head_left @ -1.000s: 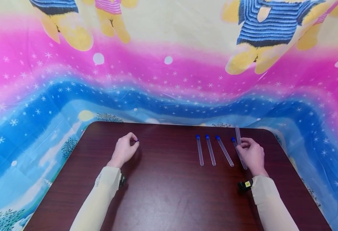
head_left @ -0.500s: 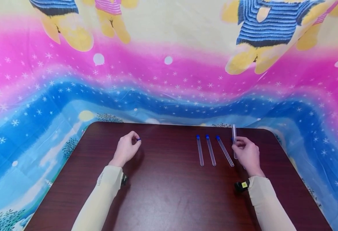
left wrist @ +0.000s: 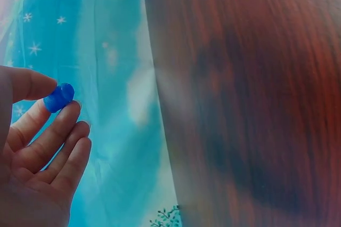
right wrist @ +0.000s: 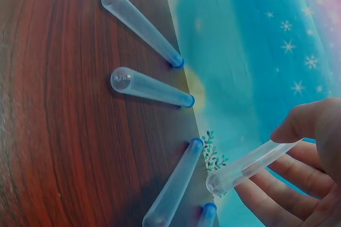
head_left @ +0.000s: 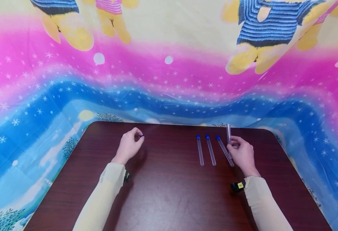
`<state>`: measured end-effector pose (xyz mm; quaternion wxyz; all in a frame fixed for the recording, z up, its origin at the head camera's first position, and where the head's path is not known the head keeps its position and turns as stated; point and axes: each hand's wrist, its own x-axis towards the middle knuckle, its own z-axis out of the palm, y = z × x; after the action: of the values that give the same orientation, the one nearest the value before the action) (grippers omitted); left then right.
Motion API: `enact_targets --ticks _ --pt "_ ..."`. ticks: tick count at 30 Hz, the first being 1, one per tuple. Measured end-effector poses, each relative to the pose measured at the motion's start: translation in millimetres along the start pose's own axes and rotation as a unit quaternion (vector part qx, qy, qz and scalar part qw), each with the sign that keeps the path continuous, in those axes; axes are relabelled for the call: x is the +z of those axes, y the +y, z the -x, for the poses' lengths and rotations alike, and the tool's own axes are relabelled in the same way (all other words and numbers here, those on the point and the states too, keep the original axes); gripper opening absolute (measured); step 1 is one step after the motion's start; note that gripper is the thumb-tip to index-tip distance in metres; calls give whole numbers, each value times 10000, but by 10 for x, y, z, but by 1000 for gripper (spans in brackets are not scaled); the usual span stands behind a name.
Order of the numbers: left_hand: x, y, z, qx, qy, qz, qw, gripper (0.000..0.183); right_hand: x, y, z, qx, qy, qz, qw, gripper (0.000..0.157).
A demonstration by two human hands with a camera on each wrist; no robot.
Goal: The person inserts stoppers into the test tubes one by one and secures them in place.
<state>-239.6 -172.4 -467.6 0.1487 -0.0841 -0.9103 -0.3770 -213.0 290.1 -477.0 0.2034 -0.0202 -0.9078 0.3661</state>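
Between thumb and fingers my left hand [head_left: 129,146] pinches a small blue cap [left wrist: 59,97], plain in the left wrist view, over the table's left half. My right hand [head_left: 242,154] holds an uncapped clear test tube [right wrist: 250,165] upright, thumb on one side and fingers on the other, its rounded end downward. Left of that hand lie three test tubes with blue caps: one at the left [head_left: 200,152], one in the middle [head_left: 211,151] and a slanted one [head_left: 224,150] that the held tube partly overlaps. Another capped tube [right wrist: 208,215] is mostly hidden by my right hand in the head view.
The dark wood-grain table [head_left: 169,192] has rounded far corners. Behind it and along both sides hangs a printed cloth [head_left: 169,80] in blue, pink and cream. A black wrist camera [head_left: 237,186] is strapped at my right sleeve.
My right hand has moved left with the uncapped tube, from over the rightmost capped tube to beside the slanted one. My left hand has shifted slightly right and away from me with the cap.
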Motion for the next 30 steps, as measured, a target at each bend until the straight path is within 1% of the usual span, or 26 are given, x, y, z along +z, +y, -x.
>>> enact_targets --ticks 5,13,22,30 --pt "-8 80 -57 122 70 80 9999 8 33 -29 3 -52 -7 16 10000 33" --pt "-10 264 -152 276 98 235 9993 8 97 -103 32 -70 -62 -209 9997 32" --pt "36 409 -186 327 101 374 9987 8 162 -182 78 -135 -191 -419 9988 32" --pt "87 497 -198 392 160 568 9975 8 233 -241 131 -252 -346 -326 9986 32"
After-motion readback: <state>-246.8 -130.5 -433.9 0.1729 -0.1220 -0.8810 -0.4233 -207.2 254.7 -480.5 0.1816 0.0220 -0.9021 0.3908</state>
